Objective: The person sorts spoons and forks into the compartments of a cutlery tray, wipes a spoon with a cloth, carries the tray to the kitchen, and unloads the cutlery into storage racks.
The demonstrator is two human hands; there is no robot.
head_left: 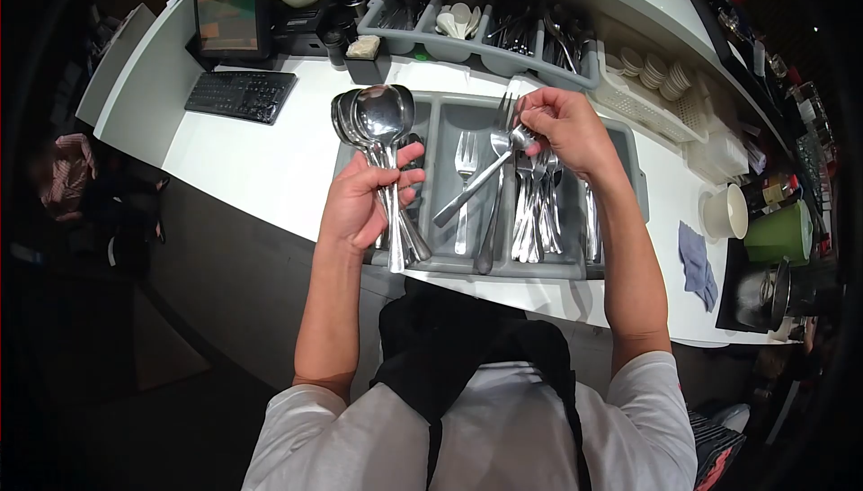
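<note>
A bunch of large round metal spoons (379,115) stands bowls-up in my left hand (364,194), its thumb and fingers closed round the handles. My right hand (557,127) pinches the head end of a metal utensil, perhaps a fork (476,187), whose handle slants down to the left. Below both hands lies a grey cutlery tray (434,145) with compartments. One fork (465,167) lies in the middle compartment, with longer dark-handled forks (493,212) beside it. Several small utensils (537,212) are heaped in the compartment to the right.
Behind the tray is a grey cutlery holder (449,46). A keyboard (241,95) and screen (232,10) stand at left. To the right are a white basket (652,100), a blue cloth (695,266) and a cream bowl (725,212). Another person (72,176) is far left.
</note>
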